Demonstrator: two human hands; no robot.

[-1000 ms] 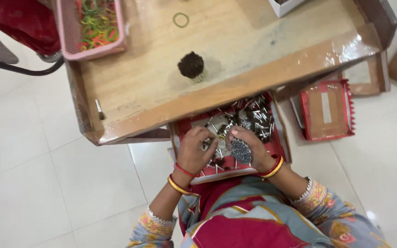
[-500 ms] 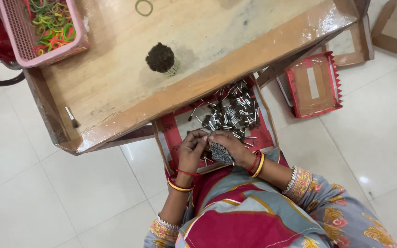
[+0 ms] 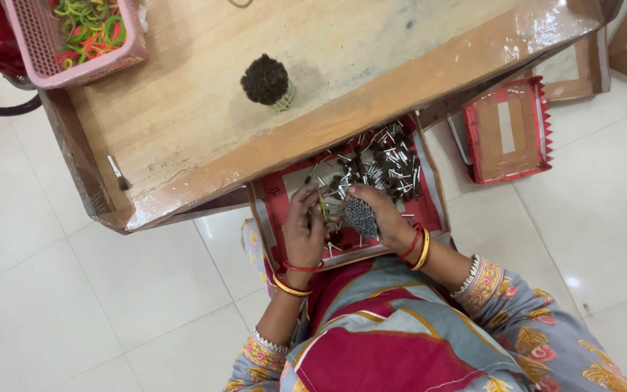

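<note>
My right hand point(image 3: 384, 218) grips a round bundle of small sticks point(image 3: 361, 216), dark tips facing up, over a red cardboard tray point(image 3: 429, 210) on my lap. My left hand point(image 3: 305, 231) is right beside the bundle, fingers pinched on a yellow-green rubber band point(image 3: 324, 209). Several loose white sticks with dark tips point(image 3: 382, 165) lie in the tray's far half. Both wrists wear red and gold bangles.
A low wooden table point(image 3: 400, 80) stands ahead, with a finished dark-tipped bundle point(image 3: 265, 80) upright on it, a pink basket of coloured rubber bands point(image 3: 85, 36) at its far left and a small brush point(image 3: 117, 173). A red box lid point(image 3: 506, 131) lies on the white tiled floor to the right.
The view has shifted, so table and tray sit differently in frame. My hands stay together on the bundle over the tray; the left hand's fingers now pinch the band at its side.
</note>
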